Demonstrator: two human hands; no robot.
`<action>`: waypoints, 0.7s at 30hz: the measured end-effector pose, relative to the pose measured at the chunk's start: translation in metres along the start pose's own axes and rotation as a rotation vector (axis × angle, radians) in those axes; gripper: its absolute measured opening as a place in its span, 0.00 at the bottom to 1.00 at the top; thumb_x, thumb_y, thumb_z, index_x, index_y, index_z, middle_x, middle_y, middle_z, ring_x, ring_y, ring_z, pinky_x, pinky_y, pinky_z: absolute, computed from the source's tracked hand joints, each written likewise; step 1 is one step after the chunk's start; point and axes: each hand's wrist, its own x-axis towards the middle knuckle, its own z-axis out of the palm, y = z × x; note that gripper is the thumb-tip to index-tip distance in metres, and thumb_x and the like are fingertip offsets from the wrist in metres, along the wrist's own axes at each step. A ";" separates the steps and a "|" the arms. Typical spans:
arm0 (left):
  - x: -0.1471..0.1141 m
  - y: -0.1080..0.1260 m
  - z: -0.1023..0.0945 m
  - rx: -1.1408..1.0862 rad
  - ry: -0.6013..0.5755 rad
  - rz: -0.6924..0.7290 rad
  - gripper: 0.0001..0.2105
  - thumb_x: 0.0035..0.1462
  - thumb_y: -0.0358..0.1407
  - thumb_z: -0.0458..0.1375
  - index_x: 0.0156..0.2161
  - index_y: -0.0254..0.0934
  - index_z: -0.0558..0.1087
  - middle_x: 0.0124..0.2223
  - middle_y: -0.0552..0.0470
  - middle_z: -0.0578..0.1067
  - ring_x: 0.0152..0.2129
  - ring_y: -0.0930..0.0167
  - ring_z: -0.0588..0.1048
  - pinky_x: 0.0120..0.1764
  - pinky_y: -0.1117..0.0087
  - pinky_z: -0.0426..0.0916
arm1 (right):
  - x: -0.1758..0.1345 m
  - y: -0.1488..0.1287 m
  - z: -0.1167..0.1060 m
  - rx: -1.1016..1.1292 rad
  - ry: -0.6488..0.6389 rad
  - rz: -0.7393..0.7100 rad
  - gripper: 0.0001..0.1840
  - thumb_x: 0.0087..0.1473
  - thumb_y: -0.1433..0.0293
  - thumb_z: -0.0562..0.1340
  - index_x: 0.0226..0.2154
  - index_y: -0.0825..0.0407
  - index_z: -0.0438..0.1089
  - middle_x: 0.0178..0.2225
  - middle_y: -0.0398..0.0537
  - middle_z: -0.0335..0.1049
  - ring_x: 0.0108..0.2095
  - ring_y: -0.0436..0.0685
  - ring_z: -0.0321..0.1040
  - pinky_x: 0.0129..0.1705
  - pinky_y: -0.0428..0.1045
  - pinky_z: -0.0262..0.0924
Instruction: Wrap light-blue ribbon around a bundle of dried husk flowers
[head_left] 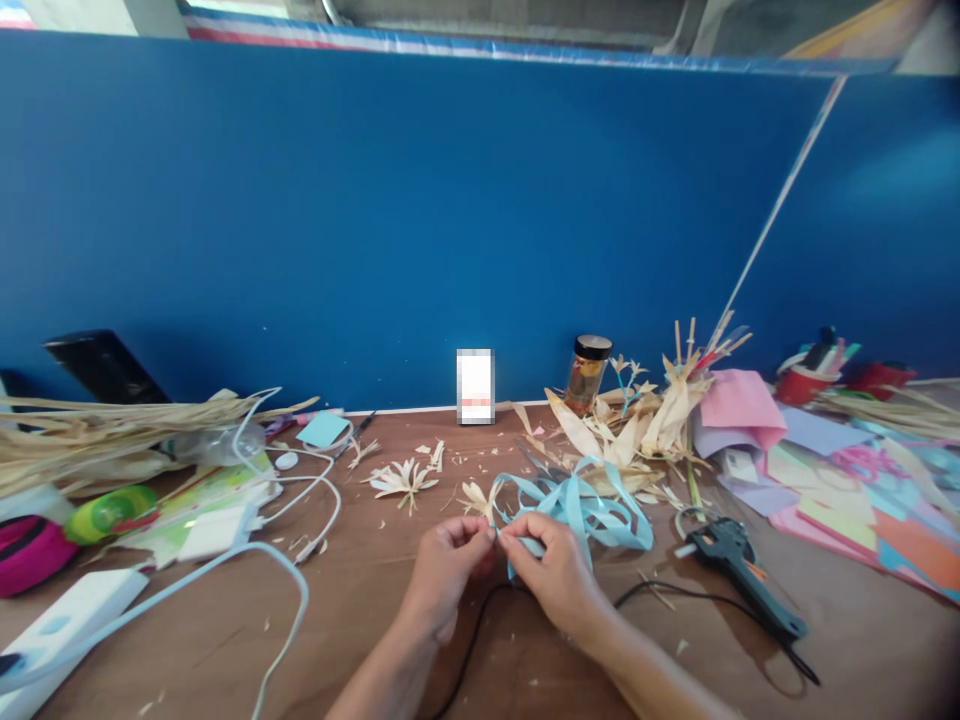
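Observation:
My left hand (448, 570) is closed in a pinch at the base of a small pale corn-husk flower (480, 497), whose petals stick up above the fingertips. Close against it, my right hand (553, 568) pinches light blue ribbon (616, 515) near the flower's base. The ribbon's loose loops pile up on the table behind and beside the right hand. How the ribbon sits around the stem is hidden by my fingers. A second, opened husk flower (405, 482) lies just beyond the left hand.
A black glue gun (746, 575) lies at right, its cord passing under my hands. Behind are a black-lidded jar (589, 375) and dried husks (667, 410). Coloured paper (832, 505) spreads at far right. At left are a power strip (71, 635), white cables and a charger (217, 530).

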 end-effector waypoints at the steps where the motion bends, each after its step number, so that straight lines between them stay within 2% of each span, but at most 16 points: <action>1: 0.000 0.001 0.000 -0.031 -0.017 -0.031 0.10 0.37 0.37 0.64 0.24 0.31 0.70 0.18 0.57 0.67 0.14 0.80 0.62 0.20 0.79 0.56 | 0.000 -0.001 0.000 0.010 -0.003 0.003 0.10 0.50 0.67 0.56 0.23 0.54 0.68 0.22 0.43 0.67 0.25 0.50 0.61 0.29 0.43 0.54; 5: -0.001 0.002 -0.002 -0.114 -0.041 -0.118 0.10 0.38 0.35 0.64 0.25 0.33 0.69 0.19 0.58 0.67 0.16 0.81 0.64 0.22 0.80 0.59 | 0.000 -0.002 -0.002 0.035 -0.015 0.006 0.11 0.50 0.66 0.55 0.24 0.55 0.68 0.20 0.41 0.65 0.23 0.49 0.59 0.26 0.43 0.53; 9: -0.001 0.002 -0.002 -0.140 -0.046 -0.123 0.10 0.38 0.34 0.64 0.24 0.32 0.68 0.19 0.58 0.66 0.15 0.81 0.64 0.21 0.80 0.59 | 0.000 -0.002 -0.002 0.041 -0.024 0.025 0.11 0.50 0.66 0.55 0.25 0.55 0.68 0.21 0.42 0.66 0.23 0.49 0.60 0.26 0.42 0.54; 13: -0.001 0.001 -0.001 -0.162 -0.052 -0.103 0.09 0.38 0.34 0.64 0.24 0.32 0.69 0.19 0.57 0.68 0.15 0.79 0.65 0.23 0.78 0.61 | 0.000 0.000 0.000 0.050 -0.042 0.035 0.07 0.47 0.67 0.58 0.26 0.54 0.68 0.22 0.42 0.69 0.24 0.50 0.63 0.26 0.43 0.55; 16: 0.000 0.000 -0.001 -0.147 -0.052 -0.077 0.09 0.38 0.34 0.64 0.24 0.32 0.69 0.20 0.55 0.70 0.16 0.78 0.67 0.23 0.77 0.61 | -0.001 0.002 0.002 -0.001 -0.005 0.025 0.05 0.45 0.68 0.60 0.25 0.53 0.69 0.23 0.42 0.70 0.24 0.50 0.64 0.27 0.43 0.55; 21: 0.002 -0.003 0.000 -0.009 0.033 0.062 0.08 0.39 0.34 0.63 0.24 0.31 0.70 0.19 0.55 0.69 0.16 0.79 0.65 0.22 0.78 0.58 | -0.001 0.001 0.001 0.048 -0.010 0.058 0.08 0.48 0.67 0.57 0.25 0.54 0.68 0.22 0.43 0.68 0.24 0.50 0.62 0.26 0.43 0.55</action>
